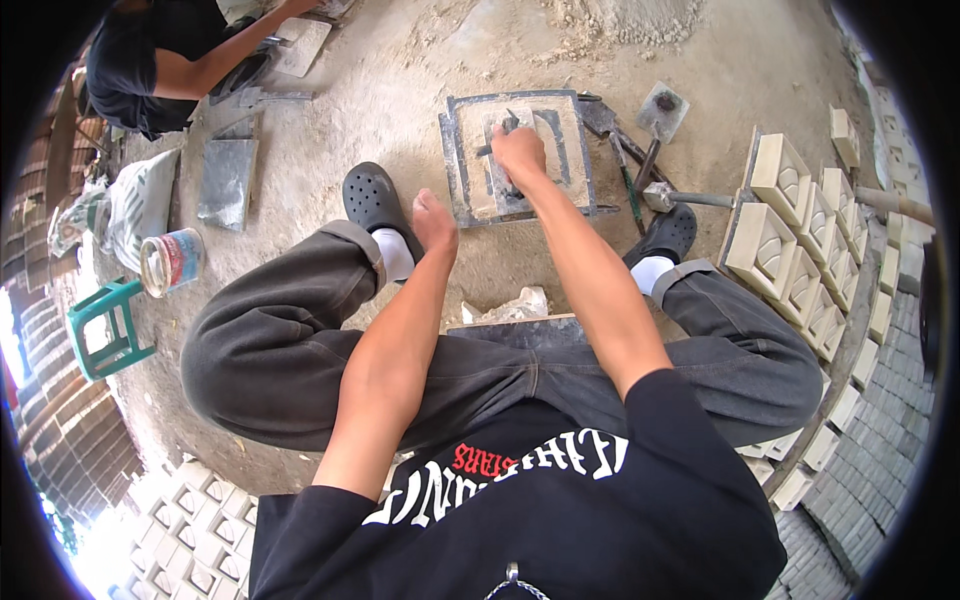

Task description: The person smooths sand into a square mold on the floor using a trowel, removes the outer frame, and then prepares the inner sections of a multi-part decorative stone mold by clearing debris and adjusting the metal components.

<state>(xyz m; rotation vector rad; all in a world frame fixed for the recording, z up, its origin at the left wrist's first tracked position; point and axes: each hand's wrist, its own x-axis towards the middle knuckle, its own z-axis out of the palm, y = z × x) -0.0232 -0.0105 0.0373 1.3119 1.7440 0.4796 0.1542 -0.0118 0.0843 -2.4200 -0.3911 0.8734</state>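
A square dark metal mould frame (450, 165) lies on the floor between my feet, with pale sandy mix in and around it. My right hand (520, 156) reaches into the frame, its fingers closed round a dark handle (511, 121) on the insert in the middle. The hand covers most of this handle. Just left of the frame, beside my shoe, my left hand (434, 221) hovers with its fingers curled in. Nothing shows in it.
A hammer (658, 195), a small trowel-like plate (662, 108) and other tools lie right of the frame. Pale moulded blocks (780, 180) stand stacked at the right. On the left are a tin can (172, 262), a green stool (108, 328) and a flat slab (228, 180). A co-worker (165, 60) crouches at the upper left.
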